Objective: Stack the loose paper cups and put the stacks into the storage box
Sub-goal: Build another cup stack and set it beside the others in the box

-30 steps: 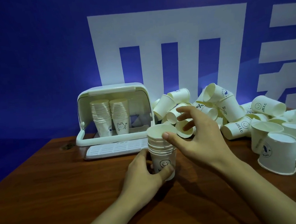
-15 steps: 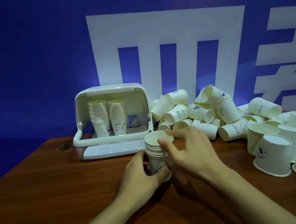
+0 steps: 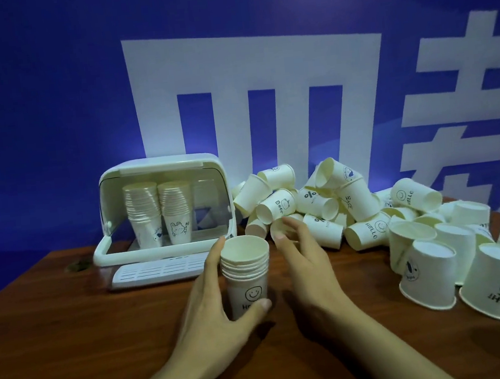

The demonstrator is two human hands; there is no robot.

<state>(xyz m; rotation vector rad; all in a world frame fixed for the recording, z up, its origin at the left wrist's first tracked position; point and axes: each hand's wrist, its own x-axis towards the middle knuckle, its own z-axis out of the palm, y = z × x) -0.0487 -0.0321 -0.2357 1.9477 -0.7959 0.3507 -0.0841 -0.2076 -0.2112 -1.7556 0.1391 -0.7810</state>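
a short stack of paper cups [image 3: 247,274] stands upright on the wooden table [image 3: 72,331], mouth opening upward and its long axis vertical, with a smiley face printed on the bottom cup toward the camera. it sits in front of the storage box and just left of the loose pile. the left hand [image 3: 215,310] grips the stack from the left side, fingers curled round its far side and the thumb pressed across the lower front. the right hand [image 3: 303,264] hovers just right of the stack, apart from it, fingers relaxed and slightly spread, holding nothing, its fingertips near the closest fallen cups.

behind and to the left, the white storage box [image 3: 164,210] stands with its lid swung up, and two tall stacks [image 3: 158,214] stand upright inside at its left side, mouths up. a slotted white tray [image 3: 158,270] lies flat on the table before the box.

to the right, the loose pile of cups [image 3: 330,199] lies mostly on its sides, pointing every way, and nearer the right edge several upside-down cups [image 3: 430,275] rest on their rims. a blue wall with large white characters [image 3: 257,96] rises behind.
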